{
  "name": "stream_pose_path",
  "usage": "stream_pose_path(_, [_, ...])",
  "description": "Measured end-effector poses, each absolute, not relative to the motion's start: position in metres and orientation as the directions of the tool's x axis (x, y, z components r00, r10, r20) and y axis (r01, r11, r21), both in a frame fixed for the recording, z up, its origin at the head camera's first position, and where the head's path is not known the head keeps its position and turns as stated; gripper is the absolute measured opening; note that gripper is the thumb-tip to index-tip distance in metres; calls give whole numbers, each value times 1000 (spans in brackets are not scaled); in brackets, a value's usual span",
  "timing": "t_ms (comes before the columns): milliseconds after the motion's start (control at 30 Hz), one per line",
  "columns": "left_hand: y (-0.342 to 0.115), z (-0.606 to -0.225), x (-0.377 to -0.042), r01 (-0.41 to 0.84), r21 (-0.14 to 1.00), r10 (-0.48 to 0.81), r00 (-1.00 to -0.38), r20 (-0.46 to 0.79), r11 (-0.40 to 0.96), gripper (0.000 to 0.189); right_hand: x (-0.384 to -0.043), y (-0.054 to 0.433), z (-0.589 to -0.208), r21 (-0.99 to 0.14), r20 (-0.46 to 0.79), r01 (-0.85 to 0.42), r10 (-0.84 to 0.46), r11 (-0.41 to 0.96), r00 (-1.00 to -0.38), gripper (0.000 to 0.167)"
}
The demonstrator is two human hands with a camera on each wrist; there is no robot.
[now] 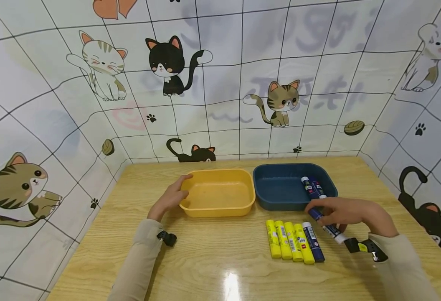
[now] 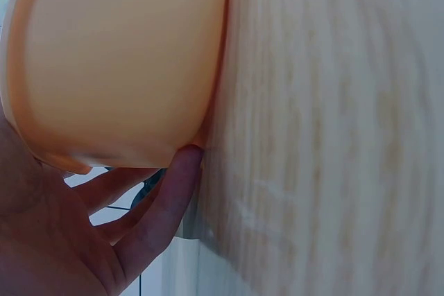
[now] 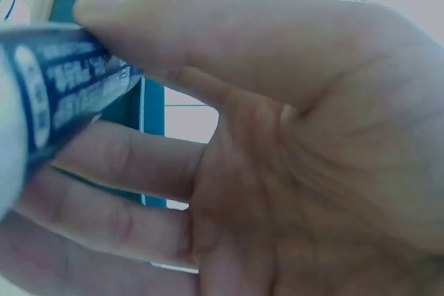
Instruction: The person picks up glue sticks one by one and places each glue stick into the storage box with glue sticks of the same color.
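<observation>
Fingers (image 3: 118, 227) and thumb of the right hand (image 1: 350, 211) are drawn together around one blue tube (image 1: 332, 230), with only the tube's own width left between them. The tube is pinched with the thumb on one side and the fingers on the other; it is held aslant, its white end turned back toward the wrist, at the near right corner of the blue tray (image 1: 284, 206). Whether the tabletop (image 1: 213, 259) is touched by it cannot be told. By the left hand (image 1: 171, 197), the left end of the yellow tray (image 1: 218, 212) is gripped, the thumb being laid over the rim and the fingers set against the outer wall. Two trays are counted, placed side by side. In front of the blue one, four yellow tubes (image 1: 282, 240) and one navy tube (image 1: 313, 241) are lined up in a row, the navy at its right end. Two dark tubes (image 1: 309, 188) are seen inside the blue tray, toward its right end, partly hidden by the hand.
</observation>
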State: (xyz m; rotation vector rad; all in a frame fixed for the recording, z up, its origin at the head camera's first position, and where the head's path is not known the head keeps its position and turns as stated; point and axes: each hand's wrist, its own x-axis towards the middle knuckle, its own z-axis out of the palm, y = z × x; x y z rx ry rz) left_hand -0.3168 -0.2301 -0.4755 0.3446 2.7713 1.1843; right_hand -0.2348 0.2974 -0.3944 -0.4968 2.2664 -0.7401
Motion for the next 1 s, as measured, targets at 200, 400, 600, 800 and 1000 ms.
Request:
stream_pose_path(200, [-231,-480,-316,153,729,245,-969,-21,668,69,-235,299,-395,-649,-495,-96,-515,755,-700,43])
stream_pose_path(400, [-231,-480,-315,148,725,244,-969,-29,672,68,-232,301,-398,-675,-481,-75,-515,734,-709,50])
stream_pose_path(600, [-230,-478,-315,148,713,240,-970,-30,685,68,-230,299,-395,-667,-450,-96,-502,739,-739,60])
stream_pose_path(800, [-230,-476,-315,154,713,240,-970,-21,684,69,-235,303,-390,-691,-374,-164,-543,704,-752,62])
stream_pose_path(1000, [-231,-474,-317,165,719,251,-968,-14,675,68,-238,302,-388,-666,-352,-194,-532,721,-770,63])
